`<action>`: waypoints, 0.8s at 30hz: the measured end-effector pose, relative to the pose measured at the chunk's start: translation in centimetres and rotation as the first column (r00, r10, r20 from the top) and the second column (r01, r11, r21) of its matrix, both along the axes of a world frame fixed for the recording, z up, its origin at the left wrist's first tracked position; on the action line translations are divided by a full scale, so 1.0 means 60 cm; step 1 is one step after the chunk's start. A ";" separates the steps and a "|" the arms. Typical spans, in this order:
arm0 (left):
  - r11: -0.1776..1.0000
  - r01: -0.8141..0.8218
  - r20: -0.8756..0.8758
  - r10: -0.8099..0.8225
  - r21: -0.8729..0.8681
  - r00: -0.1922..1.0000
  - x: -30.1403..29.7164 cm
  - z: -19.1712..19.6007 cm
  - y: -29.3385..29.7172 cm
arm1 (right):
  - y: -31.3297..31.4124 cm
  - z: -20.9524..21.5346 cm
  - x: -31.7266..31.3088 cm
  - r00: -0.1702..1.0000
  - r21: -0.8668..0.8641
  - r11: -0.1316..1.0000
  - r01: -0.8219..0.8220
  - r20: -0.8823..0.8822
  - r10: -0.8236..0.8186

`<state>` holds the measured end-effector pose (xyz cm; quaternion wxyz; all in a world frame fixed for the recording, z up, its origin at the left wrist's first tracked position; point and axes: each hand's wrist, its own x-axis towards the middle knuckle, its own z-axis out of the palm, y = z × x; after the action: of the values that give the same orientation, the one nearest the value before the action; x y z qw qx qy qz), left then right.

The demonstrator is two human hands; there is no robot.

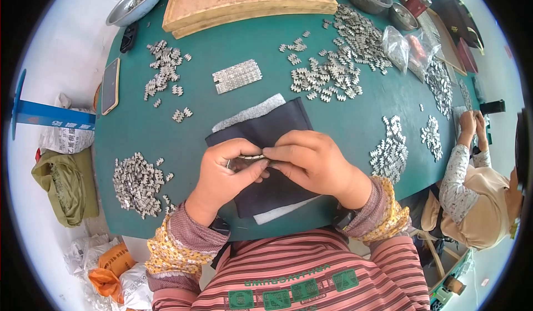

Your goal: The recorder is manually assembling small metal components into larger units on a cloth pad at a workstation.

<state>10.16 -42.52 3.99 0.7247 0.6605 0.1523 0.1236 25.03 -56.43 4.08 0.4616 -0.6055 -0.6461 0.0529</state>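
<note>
My left hand (pixel 225 175) and my right hand (pixel 313 161) meet over a dark cloth pad (pixel 266 128) on the green table (pixel 355 122). Together they pinch a small strip of joined metal pieces (pixel 251 157) between thumbs and fingertips. Most of the strip is hidden by my fingers. A finished flat block of joined metal pieces (pixel 237 76) lies farther back. A heap of loose metal pieces (pixel 136 183) sits left of my left hand.
More piles of metal pieces (pixel 333 67) spread across the table, with another pile (pixel 391 150) at the right. A phone (pixel 110 85) lies at the left edge, wooden boards (pixel 250 0) and metal bowls (pixel 136 3) at the back. Another person (pixel 477 189) works at the right.
</note>
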 end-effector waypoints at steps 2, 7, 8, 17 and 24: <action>0.999 0.013 0.033 -0.011 -0.046 0.999 -0.002 0.002 0.000 | 0.002 -0.003 -0.001 0.991 0.004 1.000 -0.013 -0.132 0.013; 0.999 0.035 0.071 -0.033 -0.016 0.997 0.001 0.000 -0.002 | -0.002 0.000 0.004 0.974 -0.013 0.994 -0.104 -0.202 0.099; 1.000 0.025 0.079 -0.024 -0.014 0.997 0.001 0.001 -0.004 | -0.002 -0.001 0.007 0.975 -0.008 0.995 -0.104 -0.201 0.100; 0.940 0.119 0.021 -0.118 -0.320 0.993 -0.016 0.015 0.002 | -0.012 0.000 0.000 0.371 0.037 0.919 -0.393 -0.908 0.195; 0.877 0.033 -0.175 -0.132 -0.480 0.976 -0.042 0.114 -0.023 | -0.025 0.034 -0.013 0.147 0.256 0.832 -0.492 -0.918 0.369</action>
<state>7.61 -43.90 10.86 0.8493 0.4784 0.2226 -0.0166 24.24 -57.91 6.13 0.6817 -0.2666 -0.3866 0.5611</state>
